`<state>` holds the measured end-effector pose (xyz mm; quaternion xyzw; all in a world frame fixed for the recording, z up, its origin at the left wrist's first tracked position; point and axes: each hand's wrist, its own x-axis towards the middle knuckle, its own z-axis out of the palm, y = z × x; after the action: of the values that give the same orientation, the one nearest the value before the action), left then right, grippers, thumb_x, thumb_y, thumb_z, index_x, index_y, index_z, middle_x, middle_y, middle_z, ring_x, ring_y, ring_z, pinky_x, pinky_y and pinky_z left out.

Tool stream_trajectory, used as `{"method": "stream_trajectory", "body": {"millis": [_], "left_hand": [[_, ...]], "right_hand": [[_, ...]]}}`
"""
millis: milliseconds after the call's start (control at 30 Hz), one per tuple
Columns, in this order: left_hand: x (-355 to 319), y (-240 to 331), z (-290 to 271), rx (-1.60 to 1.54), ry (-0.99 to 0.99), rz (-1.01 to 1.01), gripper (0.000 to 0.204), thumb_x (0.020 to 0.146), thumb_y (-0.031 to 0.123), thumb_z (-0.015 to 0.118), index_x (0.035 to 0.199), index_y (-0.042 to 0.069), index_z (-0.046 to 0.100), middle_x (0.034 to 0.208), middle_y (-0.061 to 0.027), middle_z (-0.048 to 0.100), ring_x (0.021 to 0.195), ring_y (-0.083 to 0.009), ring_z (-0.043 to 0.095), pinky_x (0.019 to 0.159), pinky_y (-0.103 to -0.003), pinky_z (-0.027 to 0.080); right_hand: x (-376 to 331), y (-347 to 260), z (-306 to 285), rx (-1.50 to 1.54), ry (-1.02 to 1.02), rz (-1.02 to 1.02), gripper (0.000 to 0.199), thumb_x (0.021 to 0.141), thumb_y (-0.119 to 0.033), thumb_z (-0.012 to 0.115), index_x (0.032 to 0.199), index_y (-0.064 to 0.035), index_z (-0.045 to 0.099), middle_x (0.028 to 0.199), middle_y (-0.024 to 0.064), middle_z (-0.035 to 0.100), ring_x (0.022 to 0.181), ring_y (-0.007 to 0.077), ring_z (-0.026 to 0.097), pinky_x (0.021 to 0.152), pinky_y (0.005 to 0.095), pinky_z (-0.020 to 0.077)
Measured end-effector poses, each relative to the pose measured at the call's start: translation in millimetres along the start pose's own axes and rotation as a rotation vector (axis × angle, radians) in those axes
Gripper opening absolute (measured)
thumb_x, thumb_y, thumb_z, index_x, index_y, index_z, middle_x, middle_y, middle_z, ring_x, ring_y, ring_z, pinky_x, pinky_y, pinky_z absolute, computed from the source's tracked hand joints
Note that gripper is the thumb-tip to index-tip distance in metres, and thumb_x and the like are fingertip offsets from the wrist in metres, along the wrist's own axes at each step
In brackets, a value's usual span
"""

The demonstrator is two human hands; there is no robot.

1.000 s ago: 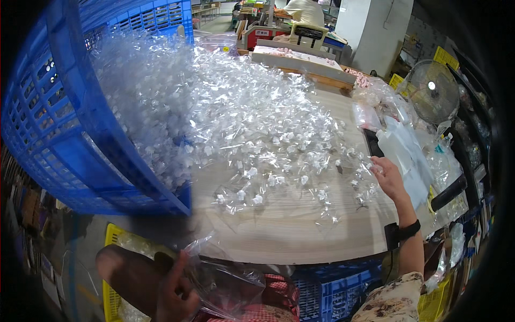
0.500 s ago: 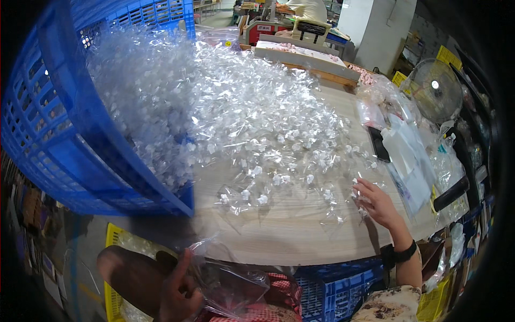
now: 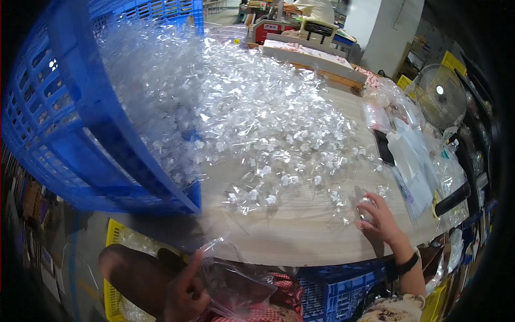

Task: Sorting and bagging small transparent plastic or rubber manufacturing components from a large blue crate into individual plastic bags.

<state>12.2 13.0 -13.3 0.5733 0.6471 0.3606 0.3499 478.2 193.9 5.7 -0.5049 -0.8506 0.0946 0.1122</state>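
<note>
Low at the front, my left hand (image 3: 189, 290) grips the edge of a clear plastic bag (image 3: 238, 284), which hangs over my lap with its mouth spread. Over the right part of the table my right hand (image 3: 382, 221) curls its fingers and thumb around a small clear packet (image 3: 367, 209). Loose packets of the same sort, each a twist of clear film with a small white piece, lie left of that hand. They thicken into a broad shiny heap (image 3: 268, 112). This heap runs back into a tipped blue plastic crate (image 3: 88, 115) on the left.
The wooden table (image 3: 300, 241) carries a dark phone (image 3: 383, 147), white plastic sheets (image 3: 410, 161) and bags along its right side. Behind them stands a round fan (image 3: 439, 96). A yellow crate (image 3: 111, 279) and another blue crate (image 3: 338, 290) sit below the front edge.
My right hand has drawn slightly nearer and closed its fingers around a small clear packet. My left hand keeps the bag in about the same place. The whole view has shifted a little.
</note>
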Motion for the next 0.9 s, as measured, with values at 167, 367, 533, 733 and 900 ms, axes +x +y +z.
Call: {"method": "stream_trajectory", "body": {"millis": [167, 367, 533, 733, 900], "left_hand": [[-7.2, 4.4, -0.6, 0.037, -0.037, -0.015, 0.081, 0.068, -0.009, 0.052, 0.145, 0.009, 0.034, 0.07, 0.0032, 0.038, 0.059, -0.0065, 0.035, 0.055, -0.02, 0.034], [-3.3, 39.0, -4.8, 0.048, -0.132, 0.115, 0.081, 0.069, -0.006, 0.053, 0.146, 0.008, 0.029, 0.069, -0.0031, 0.044, 0.056, -0.0109, 0.04, 0.055, -0.024, 0.038], [0.2, 43.7, -0.7, -0.117, -0.273, 0.135, 0.08, 0.07, -0.004, 0.055, 0.146, 0.006, 0.029, 0.07, -0.0009, 0.048, 0.058, -0.0084, 0.044, 0.056, -0.022, 0.04], [-14.9, 42.4, -8.5, -0.025, -0.102, 0.236, 0.081, 0.069, -0.005, 0.053, 0.145, 0.002, 0.028, 0.071, -0.0019, 0.045, 0.056, -0.0101, 0.04, 0.053, -0.023, 0.037], [-19.6, 56.1, -14.1, 0.048, -0.278, -0.032, 0.076, 0.073, -0.002, 0.058, 0.144, 0.007, 0.034, 0.081, -0.0026, 0.057, 0.061, -0.0079, 0.051, 0.061, -0.022, 0.043]], "right_hand": [[-33.0, 14.9, 6.0, 0.063, 0.135, 0.127, 0.036, 0.068, -0.005, 0.071, 0.103, -0.0074, 0.061, 0.106, 0.0132, 0.056, 0.099, 0.0304, 0.054, 0.083, 0.0362, 0.0453], [-7.0, -105.0, -10.6, 0.898, 0.106, 0.218, 0.015, 0.072, -0.001, 0.07, 0.085, -0.0016, 0.063, 0.084, 0.0038, 0.064, 0.068, 0.0107, 0.058, 0.059, 0.0254, 0.0471], [21.5, -218.8, 36.4, 1.289, -0.612, -0.137, 0.033, 0.082, -0.013, 0.069, 0.112, -0.0026, 0.06, 0.099, 0.0059, 0.065, 0.085, 0.0147, 0.063, 0.074, 0.027, 0.05], [25.1, -290.5, 124.7, 1.906, -0.568, 0.676, 0.025, 0.09, -0.015, 0.062, 0.112, -0.0049, 0.054, 0.087, -0.0004, 0.059, 0.072, 0.0068, 0.055, 0.061, 0.0207, 0.0454], [20.4, -292.9, 153.4, 1.545, -0.635, 0.385, 0.017, 0.091, -0.013, 0.055, 0.106, -0.0073, 0.057, 0.079, 0.0, 0.059, 0.069, 0.0062, 0.054, 0.057, 0.0229, 0.0445]]}}
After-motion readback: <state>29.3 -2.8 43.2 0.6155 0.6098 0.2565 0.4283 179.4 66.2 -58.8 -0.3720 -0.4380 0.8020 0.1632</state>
